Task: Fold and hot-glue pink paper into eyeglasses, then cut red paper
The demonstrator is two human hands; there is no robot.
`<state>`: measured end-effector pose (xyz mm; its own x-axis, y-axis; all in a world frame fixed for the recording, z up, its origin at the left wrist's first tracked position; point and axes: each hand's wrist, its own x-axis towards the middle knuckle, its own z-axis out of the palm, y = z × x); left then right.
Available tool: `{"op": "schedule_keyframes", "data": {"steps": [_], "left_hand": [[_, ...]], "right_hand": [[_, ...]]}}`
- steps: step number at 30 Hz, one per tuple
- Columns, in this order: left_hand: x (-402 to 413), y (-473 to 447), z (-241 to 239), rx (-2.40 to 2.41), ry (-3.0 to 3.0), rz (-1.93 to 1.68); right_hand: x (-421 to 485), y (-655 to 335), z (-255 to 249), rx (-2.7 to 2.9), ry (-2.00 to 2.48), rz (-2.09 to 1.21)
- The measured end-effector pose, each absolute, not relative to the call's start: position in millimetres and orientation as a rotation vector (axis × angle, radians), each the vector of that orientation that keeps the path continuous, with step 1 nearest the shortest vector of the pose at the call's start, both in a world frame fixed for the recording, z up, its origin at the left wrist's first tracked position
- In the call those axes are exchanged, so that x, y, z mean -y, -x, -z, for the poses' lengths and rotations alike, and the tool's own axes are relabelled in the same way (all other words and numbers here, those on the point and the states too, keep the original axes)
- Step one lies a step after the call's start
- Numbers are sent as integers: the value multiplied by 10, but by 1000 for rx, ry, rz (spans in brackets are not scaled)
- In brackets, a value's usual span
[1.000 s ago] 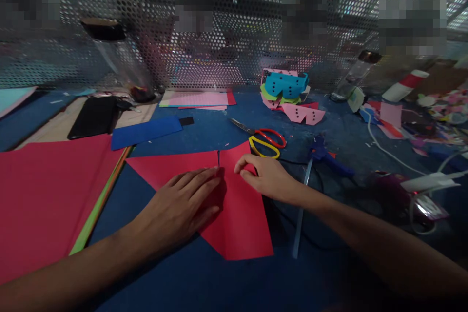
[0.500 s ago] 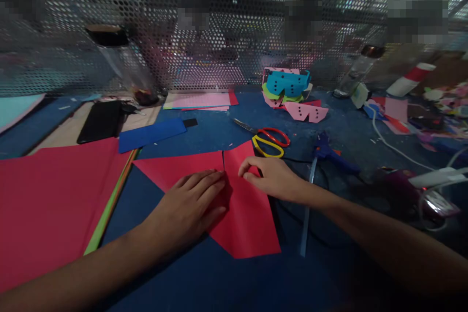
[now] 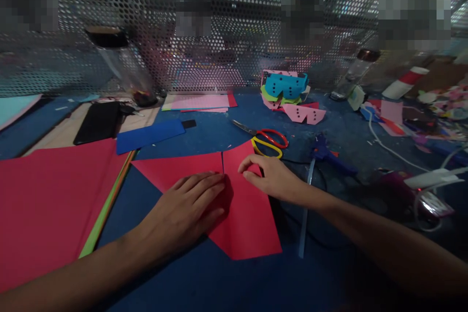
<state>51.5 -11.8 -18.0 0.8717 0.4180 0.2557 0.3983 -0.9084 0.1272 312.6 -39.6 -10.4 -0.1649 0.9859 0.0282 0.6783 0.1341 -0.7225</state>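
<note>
A folded sheet of red paper (image 3: 252, 214) lies before me, with a narrow slit at its top edge and a crease running down from it. My left hand (image 3: 190, 202) rests flat on its left part, fingers stretched out along the crease. On the upper right part lies my right hand (image 3: 268, 175), its fingers loosely curled and a gap between thumb and forefinger; nothing shows in it. Just behind that hand are scissors (image 3: 270, 132) with one red and one yellow handle. A blue glue gun (image 3: 323, 150) with a clear glue stick (image 3: 306, 214) lies to the right.
Large red sheets (image 3: 47, 209) cover the left. Behind are a blue strip (image 3: 149, 136), a black phone (image 3: 97, 122), a glass bottle (image 3: 124, 68) and several paper masks (image 3: 287, 85). White cables (image 3: 383, 148) run at the right. A perforated metal panel (image 3: 234, 29) stands at the back.
Both hands and the red paper keep nearly the same places. The view has shifted slightly.
</note>
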Motion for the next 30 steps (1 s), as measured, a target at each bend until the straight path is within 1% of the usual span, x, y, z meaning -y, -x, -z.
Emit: {"op": "schedule_keyframes", "data": {"steps": [8, 16, 30], "left_hand": [[140, -517, 171, -657, -2978, -378], [122, -533, 177, -675, -2944, -397], [121, -558, 167, -691, -2941, -339]], "right_hand": [[373, -3140, 98, 1866, 1609, -782], [381, -3157, 52, 1965, 1544, -871], [386, -3152, 81, 2039, 1621, -874]]}}
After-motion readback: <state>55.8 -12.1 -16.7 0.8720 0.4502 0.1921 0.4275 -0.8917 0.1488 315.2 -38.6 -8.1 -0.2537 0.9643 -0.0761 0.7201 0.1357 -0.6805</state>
